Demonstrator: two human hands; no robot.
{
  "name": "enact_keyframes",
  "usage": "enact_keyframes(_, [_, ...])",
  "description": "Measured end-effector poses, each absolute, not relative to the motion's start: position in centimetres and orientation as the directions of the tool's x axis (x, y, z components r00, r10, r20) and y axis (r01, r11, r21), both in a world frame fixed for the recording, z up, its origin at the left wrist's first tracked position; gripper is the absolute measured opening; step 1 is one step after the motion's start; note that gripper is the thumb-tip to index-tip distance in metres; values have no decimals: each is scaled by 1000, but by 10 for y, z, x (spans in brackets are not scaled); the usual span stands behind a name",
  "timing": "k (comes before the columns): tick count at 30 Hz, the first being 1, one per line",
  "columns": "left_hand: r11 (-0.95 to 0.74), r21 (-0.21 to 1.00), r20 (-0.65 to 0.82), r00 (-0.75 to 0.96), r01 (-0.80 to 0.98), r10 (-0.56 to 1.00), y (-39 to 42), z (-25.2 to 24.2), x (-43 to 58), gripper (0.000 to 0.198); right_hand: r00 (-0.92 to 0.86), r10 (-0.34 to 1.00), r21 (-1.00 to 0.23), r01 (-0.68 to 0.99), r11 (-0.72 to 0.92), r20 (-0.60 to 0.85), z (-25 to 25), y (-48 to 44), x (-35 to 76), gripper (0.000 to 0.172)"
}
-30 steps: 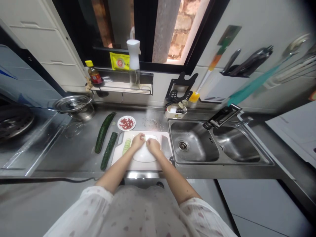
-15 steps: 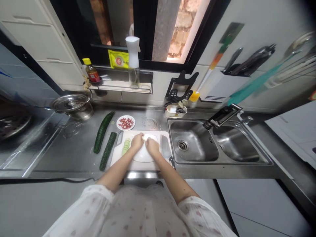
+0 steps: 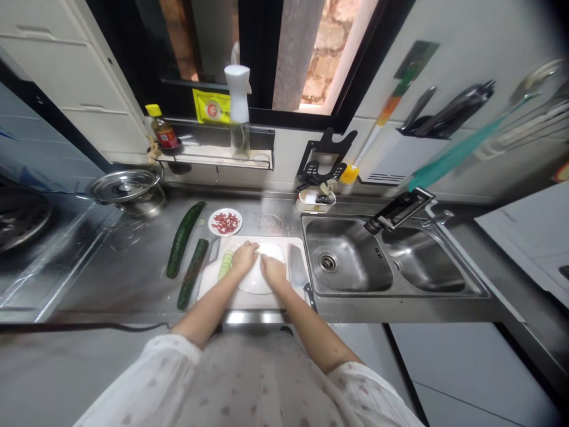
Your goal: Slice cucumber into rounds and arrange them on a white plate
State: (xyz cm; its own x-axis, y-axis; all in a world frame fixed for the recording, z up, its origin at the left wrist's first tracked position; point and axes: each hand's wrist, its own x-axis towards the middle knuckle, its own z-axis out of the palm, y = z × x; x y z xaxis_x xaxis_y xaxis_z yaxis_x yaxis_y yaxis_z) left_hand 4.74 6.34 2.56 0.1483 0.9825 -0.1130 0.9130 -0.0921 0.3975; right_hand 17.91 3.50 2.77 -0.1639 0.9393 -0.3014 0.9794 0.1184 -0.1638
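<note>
Over a white plate (image 3: 260, 284) on the cutting board, my left hand (image 3: 244, 258) is closed, fingers curled. My right hand (image 3: 273, 271) pinches close beside it, its fingertips nearly meeting those of the left. A small pale green piece, seemingly a cucumber slice (image 3: 258, 251), shows between the fingertips of both hands. Left of the plate, a row of overlapping cucumber slices (image 3: 225, 266) lies on the white cutting board (image 3: 213, 293). A kitchen knife (image 3: 297, 265) rests on the board's right side, its black handle toward me.
A whole cucumber (image 3: 182, 240) and a cut cucumber (image 3: 192, 274) lie left of the board. Behind it sits a small dish (image 3: 212, 230) of chopped red pieces. A double sink (image 3: 351, 240) adjoins on the right. A lidded steel pot (image 3: 142, 204) stands back left.
My hands remain over the plate. The right fingers have shifted slightly down and left, and the left hand has moved slightly left. The whole view has shifted a little too.
</note>
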Motion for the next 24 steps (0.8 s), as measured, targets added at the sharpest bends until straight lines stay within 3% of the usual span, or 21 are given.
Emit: enact_keyframes(24, [-73,416,-101,126,907,987,66,26,48,32,-172,931,-131,982,136,-321,24,44,176,43])
